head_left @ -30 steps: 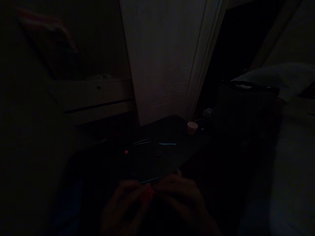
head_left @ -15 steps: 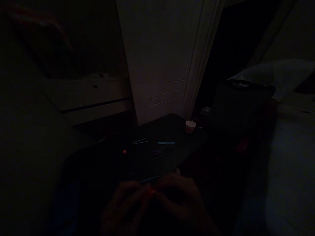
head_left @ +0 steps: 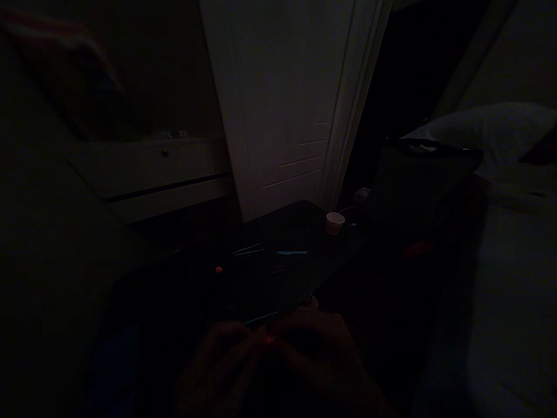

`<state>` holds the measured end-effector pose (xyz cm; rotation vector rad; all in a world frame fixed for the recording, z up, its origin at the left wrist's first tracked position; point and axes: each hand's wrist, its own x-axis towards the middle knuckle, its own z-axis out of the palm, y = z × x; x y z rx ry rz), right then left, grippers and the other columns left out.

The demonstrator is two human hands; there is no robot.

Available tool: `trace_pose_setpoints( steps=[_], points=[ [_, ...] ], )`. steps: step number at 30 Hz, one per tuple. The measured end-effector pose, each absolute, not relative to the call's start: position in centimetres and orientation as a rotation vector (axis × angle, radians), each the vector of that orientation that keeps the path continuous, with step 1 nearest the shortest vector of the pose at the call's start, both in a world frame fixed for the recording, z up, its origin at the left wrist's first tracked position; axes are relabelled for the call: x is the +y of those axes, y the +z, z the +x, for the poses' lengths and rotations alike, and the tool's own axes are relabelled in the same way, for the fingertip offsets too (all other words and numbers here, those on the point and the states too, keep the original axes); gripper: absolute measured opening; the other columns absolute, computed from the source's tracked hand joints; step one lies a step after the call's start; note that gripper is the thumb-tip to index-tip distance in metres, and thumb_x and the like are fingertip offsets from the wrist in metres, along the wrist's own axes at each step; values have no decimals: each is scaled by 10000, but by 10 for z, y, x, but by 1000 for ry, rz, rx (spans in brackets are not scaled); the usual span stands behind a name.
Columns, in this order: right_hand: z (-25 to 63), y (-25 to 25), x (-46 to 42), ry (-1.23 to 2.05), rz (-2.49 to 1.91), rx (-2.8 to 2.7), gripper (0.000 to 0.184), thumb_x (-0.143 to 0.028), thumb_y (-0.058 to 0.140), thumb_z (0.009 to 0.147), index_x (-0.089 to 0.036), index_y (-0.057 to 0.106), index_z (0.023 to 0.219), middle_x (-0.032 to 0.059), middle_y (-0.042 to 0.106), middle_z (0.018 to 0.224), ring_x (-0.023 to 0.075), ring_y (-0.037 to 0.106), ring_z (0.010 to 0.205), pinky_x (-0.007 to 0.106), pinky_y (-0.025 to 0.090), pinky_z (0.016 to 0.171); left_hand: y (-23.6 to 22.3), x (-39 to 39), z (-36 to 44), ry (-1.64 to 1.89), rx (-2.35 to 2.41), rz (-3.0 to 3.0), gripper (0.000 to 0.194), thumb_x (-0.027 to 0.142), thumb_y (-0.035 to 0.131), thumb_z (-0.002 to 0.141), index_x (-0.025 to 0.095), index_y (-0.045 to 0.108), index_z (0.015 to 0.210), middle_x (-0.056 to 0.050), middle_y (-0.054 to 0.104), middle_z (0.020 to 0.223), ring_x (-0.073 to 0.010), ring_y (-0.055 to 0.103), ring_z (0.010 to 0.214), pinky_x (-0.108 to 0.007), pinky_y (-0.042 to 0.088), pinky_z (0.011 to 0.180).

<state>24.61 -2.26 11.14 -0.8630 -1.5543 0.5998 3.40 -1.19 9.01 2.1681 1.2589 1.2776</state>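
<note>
The room is very dark and details are faint. My left hand [head_left: 220,354] and my right hand [head_left: 322,351] meet at the bottom centre, fingertips pinched together around a small reddish thing [head_left: 268,339]. Its kind is too dim to make out, and fingers cover most of it. Just beyond the fingertips is a thin blue stick [head_left: 260,318]. Farther off on the dark table [head_left: 300,215] are a small orange lump [head_left: 219,269], two thin pale sticks [head_left: 249,252], a light blue plastic knife [head_left: 292,252] and dark purplish pieces [head_left: 277,270].
A paper cup [head_left: 335,225] stands near the table's far right corner, with a thin cable beside it. Another round, pale-rimmed container [head_left: 313,303] shows past the near right edge. A white door [head_left: 278,104], drawers [head_left: 174,171] and a dark bag [head_left: 426,180] surround the table.
The view has shifted slightly, and the picture is a little dimmer around the hands. Both hands keep their pinch, and the red glow between them looks fainter.
</note>
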Motion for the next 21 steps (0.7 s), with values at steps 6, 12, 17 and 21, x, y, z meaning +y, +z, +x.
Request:
trace_pose_setpoints(
  steps=[6, 12, 17, 21],
  points=[
    [245, 108, -25, 521, -937, -1550, 210, -164, 869, 889, -220, 851, 1091, 13, 884, 960, 158, 846, 811, 185, 647, 808, 92, -10, 35, 1307, 1201, 2199, 183, 403, 708, 999, 359, 857, 1095, -7, 818, 994, -154, 832, 834, -181, 687, 736],
    [245, 103, -25, 473, -937, -1565, 253, -238, 870, 917, -275, 836, 1165, 3, 882, 1006, 168, 848, 834, 218, 668, 821, 88, -11, 33, 1296, 1232, 2187, 170, 415, 721, 990, 355, 844, 1091, 10, 817, 993, -146, 835, 845, -165, 679, 740],
    [246, 102, -25, 531, -939, -1539, 247, -245, 874, 920, -283, 840, 1163, 2, 880, 1028, 165, 845, 865, 210, 660, 837, 87, -11, 33, 1349, 1293, 2307, 198, 467, 697, 996, 346, 841, 1060, 10, 800, 976, -138, 818, 801, -194, 683, 761],
    [246, 109, -25, 624, -864, -1555, 216, -213, 851, 941, -280, 843, 1146, 1, 877, 1053, 157, 843, 922, 192, 643, 873, 86, -13, 37, 1407, 1324, 2314, 188, 453, 716, 984, 317, 823, 1060, 13, 793, 944, -131, 802, 759, -182, 671, 714]
  ],
)
